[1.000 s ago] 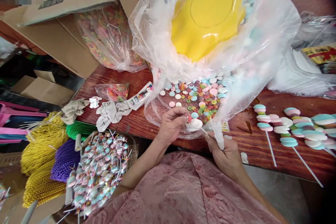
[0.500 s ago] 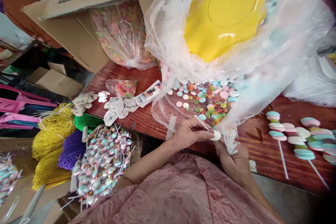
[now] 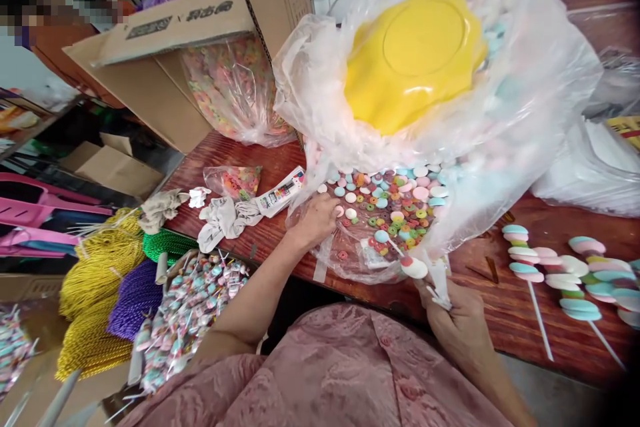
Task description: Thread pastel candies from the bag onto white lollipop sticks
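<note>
My left hand reaches over the clear plastic sheet, its fingers curled down together on a pink candy disc at the left side of the scattered candy. Around it lie pastel discs and small fruit-coloured candy rings. My right hand, near the table's front edge, is closed round a bunch of white sticks. From its fingertips a white candy disc sticks out, with a small red piece and a thin white stick pointing up to the left.
A yellow scalloped bowl lies upside down on a big plastic bag of candy. Threaded candy skewers rest at the right. A cardboard box, gloves and a basket of wrapped candies are left. Someone is at the far left.
My left hand has let go of the candy stick and moved left to the loose candy. My right hand stays near the table's edge with the stick and bunch. The view has shifted slightly.
</note>
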The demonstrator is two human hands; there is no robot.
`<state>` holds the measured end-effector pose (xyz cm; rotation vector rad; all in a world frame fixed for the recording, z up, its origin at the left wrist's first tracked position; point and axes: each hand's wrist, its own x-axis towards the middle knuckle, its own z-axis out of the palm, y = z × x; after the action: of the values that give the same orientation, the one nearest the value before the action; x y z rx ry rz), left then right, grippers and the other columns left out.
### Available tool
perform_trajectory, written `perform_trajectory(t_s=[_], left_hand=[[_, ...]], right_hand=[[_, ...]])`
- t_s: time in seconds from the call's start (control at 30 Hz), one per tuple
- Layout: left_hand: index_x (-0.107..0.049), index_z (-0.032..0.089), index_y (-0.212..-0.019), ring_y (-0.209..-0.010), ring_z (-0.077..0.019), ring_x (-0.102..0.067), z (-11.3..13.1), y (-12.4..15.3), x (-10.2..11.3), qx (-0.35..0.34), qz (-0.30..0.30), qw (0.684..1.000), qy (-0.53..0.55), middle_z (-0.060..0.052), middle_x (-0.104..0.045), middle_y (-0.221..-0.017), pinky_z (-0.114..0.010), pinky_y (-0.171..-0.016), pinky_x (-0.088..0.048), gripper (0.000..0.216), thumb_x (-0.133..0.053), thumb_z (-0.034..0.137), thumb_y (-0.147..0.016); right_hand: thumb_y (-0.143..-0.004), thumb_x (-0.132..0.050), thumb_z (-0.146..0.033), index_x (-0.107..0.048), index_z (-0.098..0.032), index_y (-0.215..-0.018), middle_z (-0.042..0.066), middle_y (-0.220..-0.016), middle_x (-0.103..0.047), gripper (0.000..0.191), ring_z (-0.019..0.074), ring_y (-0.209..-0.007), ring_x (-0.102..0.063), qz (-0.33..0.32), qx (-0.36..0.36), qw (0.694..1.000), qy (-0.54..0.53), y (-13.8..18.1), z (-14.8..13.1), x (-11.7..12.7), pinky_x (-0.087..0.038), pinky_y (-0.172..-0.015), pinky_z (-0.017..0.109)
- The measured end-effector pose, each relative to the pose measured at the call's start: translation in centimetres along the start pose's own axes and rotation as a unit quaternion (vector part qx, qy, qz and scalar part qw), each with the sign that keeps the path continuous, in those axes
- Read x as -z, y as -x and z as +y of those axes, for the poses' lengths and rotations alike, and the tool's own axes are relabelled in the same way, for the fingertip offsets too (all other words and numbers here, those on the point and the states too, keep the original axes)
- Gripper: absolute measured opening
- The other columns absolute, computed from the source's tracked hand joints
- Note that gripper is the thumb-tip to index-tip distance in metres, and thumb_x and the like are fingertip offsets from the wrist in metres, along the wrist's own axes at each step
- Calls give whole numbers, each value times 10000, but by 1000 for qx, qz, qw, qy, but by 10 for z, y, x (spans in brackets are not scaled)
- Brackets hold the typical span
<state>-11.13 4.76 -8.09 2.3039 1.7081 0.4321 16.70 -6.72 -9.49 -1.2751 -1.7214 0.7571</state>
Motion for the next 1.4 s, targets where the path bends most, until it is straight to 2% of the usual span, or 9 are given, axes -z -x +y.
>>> perform_trajectory(t_s=[0.17, 0.33, 0.47, 0.63, 0.7, 0.8, 1.0, 1.2, 1.4], left_hand=[[-685, 166, -830, -917, -232, -612, -3, -3, 10, 27, -5, 1000, 12, -84, -661, -912, -370, -864, -496, 151, -573, 204, -924], [-667, 165, -896, -914, -227, -624, -18, -24, 22, 105, 51, 992, 43, -83, -689, -935, -381, -886, -499, 127, -542, 179, -918], [-673, 172, -890, -937, -244, -630, -22, -27, 20, 85, 0, 995, 51, -93, -702, -959, -398, -897, -497, 126, -547, 169, -896], [-681, 166, -872, -876, -201, -619, -17, -10, 11, 73, 47, 988, 126, -61, -688, -898, -357, -865, -499, 115, -567, 172, -886], [-704, 169, -979, -831, -168, -616, -7, -2, 9, 77, 85, 967, 229, -42, -692, -914, -311, -807, -507, 147, -613, 221, -875], [-714, 191, -1149, -851, -143, -623, 19, 11, 8, 62, 113, 906, 402, -38, -691, -984, -264, -779, -506, 322, -698, 292, -843], [-797, 221, -1007, -970, -167, -638, 64, 31, 10, 57, 74, 810, 579, -53, -701, -1019, -293, -890, -521, 244, -791, 343, -796], [-797, 222, -960, -1000, -173, -663, 71, 32, -6, 58, 119, 799, 587, -58, -708, -1044, -308, -906, -553, 266, -839, 388, -756], [-770, 220, -987, -957, -155, -686, 72, 31, -23, 63, 200, 785, 583, -42, -727, -1045, -283, -860, -578, 323, -872, 369, -719]], right_hand=[[-869, -528, -170, -717, -222, -787, -35, -477, -465, 212, 139, -406, -447, 3, 44, 999, 19, -4, -6, 1, -363, -433, 259], [-871, -515, -165, -736, -220, -880, -22, -528, -545, 228, 154, -444, -505, 0, 51, 998, 42, 0, 0, -1, -399, -465, 268], [-850, -509, -106, -735, -209, -994, -24, -591, -607, 287, 141, -457, -530, -5, 87, 995, 50, 0, 1, 0, -408, -468, 247], [-825, -473, -47, -720, -205, -1015, -24, -666, -666, 350, 121, -479, -566, -9, 116, 991, 59, -2, -1, -2, -414, -471, 214], [-821, -456, -40, -718, -203, -1029, -23, -689, -681, 372, 124, -517, -605, -10, 114, 991, 65, -3, -4, -5, -436, -496, 207], [-817, -444, -42, -717, -193, -1022, -4, -756, -725, 373, 136, -584, -655, -19, 104, 992, 71, -6, -9, -11, -470, -550, 213], [-755, -415, -53, -731, -181, -1012, 28, -821, -759, 427, 171, -670, -691, -41, 42, 992, 109, -6, -11, -10, -490, -631, 247], [-735, -415, -111, -729, -160, -1039, 69, -826, -765, 440, 205, -671, -690, -46, -9, 983, 175, 2, -5, -5, -485, -654, 287], [-756, -400, -112, -715, -170, -949, 53, -769, -748, 374, 183, -578, -632, -61, 5, 980, 187, 1, -8, -5, -422, -593, 285]])
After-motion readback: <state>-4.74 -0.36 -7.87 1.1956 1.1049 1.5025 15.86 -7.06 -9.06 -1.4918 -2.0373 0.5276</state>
